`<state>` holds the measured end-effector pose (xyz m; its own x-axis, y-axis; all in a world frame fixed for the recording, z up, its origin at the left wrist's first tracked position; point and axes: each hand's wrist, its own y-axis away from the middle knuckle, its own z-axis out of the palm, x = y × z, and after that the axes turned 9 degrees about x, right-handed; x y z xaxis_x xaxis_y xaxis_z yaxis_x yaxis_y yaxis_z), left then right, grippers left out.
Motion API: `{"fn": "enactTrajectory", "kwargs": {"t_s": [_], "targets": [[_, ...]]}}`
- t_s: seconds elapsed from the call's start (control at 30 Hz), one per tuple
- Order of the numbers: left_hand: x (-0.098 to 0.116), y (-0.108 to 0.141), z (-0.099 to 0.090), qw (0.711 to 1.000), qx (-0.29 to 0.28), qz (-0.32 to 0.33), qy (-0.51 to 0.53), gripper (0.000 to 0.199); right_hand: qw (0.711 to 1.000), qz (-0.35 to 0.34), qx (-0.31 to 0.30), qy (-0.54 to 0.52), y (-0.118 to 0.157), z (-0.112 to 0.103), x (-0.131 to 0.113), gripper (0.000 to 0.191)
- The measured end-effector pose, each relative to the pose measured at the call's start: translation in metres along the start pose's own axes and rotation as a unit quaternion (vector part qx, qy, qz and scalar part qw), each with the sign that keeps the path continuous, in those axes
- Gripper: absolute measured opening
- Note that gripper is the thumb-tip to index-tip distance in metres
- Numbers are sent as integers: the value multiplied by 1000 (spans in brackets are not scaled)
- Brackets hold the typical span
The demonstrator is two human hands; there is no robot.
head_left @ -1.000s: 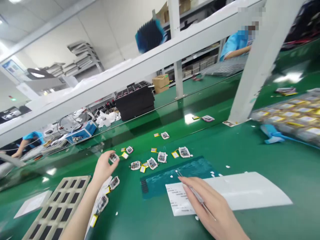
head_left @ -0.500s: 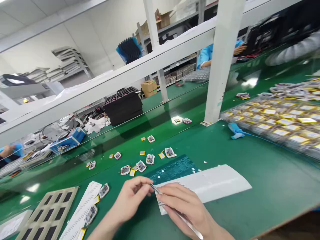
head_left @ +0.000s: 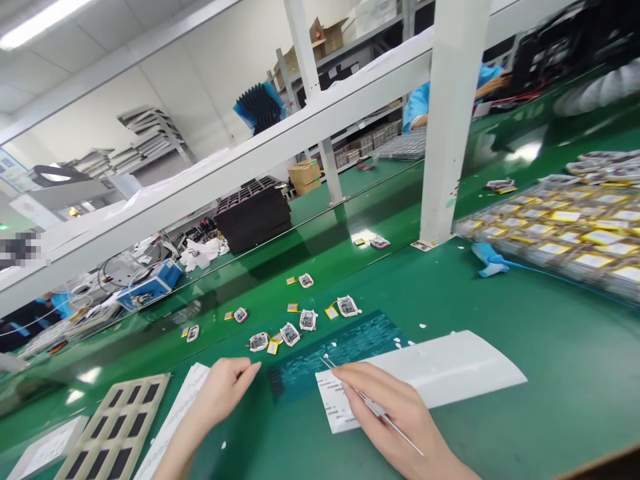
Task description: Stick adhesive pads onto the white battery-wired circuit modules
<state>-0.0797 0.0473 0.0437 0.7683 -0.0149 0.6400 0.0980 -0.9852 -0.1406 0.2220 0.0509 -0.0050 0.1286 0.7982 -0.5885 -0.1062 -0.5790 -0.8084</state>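
Observation:
My right hand (head_left: pixel 395 407) holds metal tweezers (head_left: pixel 385 417) pen-style, their tips parted at the left end of a white label sheet (head_left: pixel 450 367) printed with small dark marks. Under and behind it lies a dark teal patterned sheet (head_left: pixel 350 347) with tiny white bits. To the left, my left hand (head_left: pixel 227 387) has its fingers curled with the thumb against them; whatever is between them is too small to make out. It is above a striped white sheet (head_left: pixel 173 420). Several small white-framed devices (head_left: pixel 290 335) with yellow-edged batteries lie behind my hands.
A beige tray with dark slots (head_left: pixel 115 423) is at the lower left, beside a white box (head_left: pixel 47 453). At the right stand stacked battery-bearing trays (head_left: pixel 570 233) and a blue tie (head_left: pixel 490 260). A white post (head_left: pixel 450 133) rises from the table. Blue-sleeved people work beyond.
My left hand has moved left, away from the tweezers and label sheet, over the striped sheet. The tweezers' tips now show parted. The view has shifted slightly.

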Motion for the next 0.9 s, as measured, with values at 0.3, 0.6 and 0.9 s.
{"fn": "enactTrajectory", "kwargs": {"t_s": [0.3,0.6,0.9], "targets": [[-59,-83,-27,983,100,38,-147,43,994,65,-58,65,6,3,10,28],[-53,-94,-21,977,141,99,-122,43,990,36,-54,122,10,1,19,34],[2,39,-20,975,-167,141,35,54,994,53,-59,81,7,2,8,26]]}}
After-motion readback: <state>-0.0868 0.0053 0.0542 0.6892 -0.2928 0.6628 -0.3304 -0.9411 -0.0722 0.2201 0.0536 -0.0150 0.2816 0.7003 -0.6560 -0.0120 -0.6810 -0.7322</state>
